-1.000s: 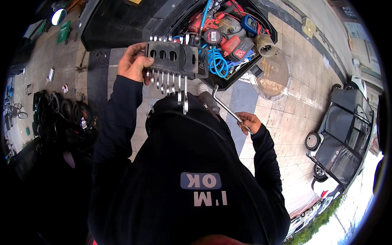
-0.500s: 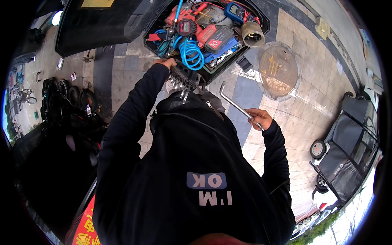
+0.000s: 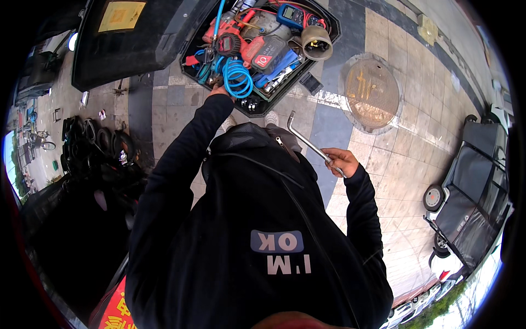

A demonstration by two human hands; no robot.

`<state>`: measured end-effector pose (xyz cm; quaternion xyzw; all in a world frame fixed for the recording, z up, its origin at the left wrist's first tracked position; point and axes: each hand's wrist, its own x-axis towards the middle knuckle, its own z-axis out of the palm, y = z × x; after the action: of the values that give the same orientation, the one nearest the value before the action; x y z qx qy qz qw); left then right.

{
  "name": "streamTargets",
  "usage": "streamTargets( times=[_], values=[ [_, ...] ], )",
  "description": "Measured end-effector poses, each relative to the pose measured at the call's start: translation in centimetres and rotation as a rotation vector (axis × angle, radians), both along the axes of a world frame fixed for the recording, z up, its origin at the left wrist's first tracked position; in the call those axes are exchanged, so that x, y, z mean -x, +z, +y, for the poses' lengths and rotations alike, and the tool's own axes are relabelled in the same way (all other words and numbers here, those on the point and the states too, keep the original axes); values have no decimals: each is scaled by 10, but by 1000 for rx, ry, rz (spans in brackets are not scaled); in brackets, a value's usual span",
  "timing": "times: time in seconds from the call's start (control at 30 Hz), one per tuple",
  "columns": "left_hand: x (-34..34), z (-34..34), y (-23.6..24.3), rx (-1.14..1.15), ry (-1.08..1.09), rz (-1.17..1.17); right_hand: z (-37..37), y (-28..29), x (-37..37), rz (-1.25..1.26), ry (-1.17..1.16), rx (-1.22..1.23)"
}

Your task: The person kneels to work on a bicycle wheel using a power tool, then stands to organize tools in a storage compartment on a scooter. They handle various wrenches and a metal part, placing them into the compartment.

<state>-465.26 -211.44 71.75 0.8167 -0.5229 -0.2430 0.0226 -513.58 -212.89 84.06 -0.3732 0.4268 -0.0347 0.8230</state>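
Observation:
My right hand [image 3: 342, 163] is closed round the lower end of a silver L-shaped wrench [image 3: 308, 141], its bent end raised in front of my body. At the near-left rim of an open black toolbox [image 3: 274, 105], my left hand [image 3: 219, 91] reaches in beside a coiled blue air hose [image 3: 237, 78]. Its fingers are mostly hidden, so what it holds does not show. Small shiny metal pieces [image 3: 250, 103] lie in the box's near corner. Further in are a digital gauge [image 3: 228, 44], a red and black battery pack [image 3: 268, 54], a blue multimeter [image 3: 290, 15] and a brownish metal cup [image 3: 316, 44].
The toolbox lid [image 3: 126, 57] is folded out to the left. A small black item [image 3: 311, 83] lies on the paving right of the box, near a round manhole cover [image 3: 372, 93]. Tyres [image 3: 104, 140] stand at left; a dark vehicle [image 3: 471, 181] is at right.
My left hand has moved forward to the box's edge; the rack of metal bits it held is no longer plainly seen in it. The wrench has shifted slightly left in my right hand.

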Motion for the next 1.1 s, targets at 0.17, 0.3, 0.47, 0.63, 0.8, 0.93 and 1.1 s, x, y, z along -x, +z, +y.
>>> streamTargets(
  times=[0.17, 0.3, 0.47, 0.63, 0.8, 0.93, 1.1],
  values=[
    [-2, 8, 20, -108, 18, 167, -31, 46, -37, -213, 132, 54],
    [-3, 22, 9, -21, 47, 146, -65, 72, -107, -436, 273, 55],
    [-32, 4, 44, -100, -15, 437, -73, 114, -223, -444, 364, 174],
    [-45, 94, 161, 414, 147, 1546, -44, 113, -304, -307, 290, 152],
    [-83, 100, 167, 864, 380, 1956, -54, 109, -399, -119, 312, 885],
    [-119, 68, 178, 657, 236, 1393, -135, 47, -425, 805, 392, 1602],
    [-147, 8, 161, 529, 72, 605, -125, 52, -479, 1029, 741, 1658]
  ],
)
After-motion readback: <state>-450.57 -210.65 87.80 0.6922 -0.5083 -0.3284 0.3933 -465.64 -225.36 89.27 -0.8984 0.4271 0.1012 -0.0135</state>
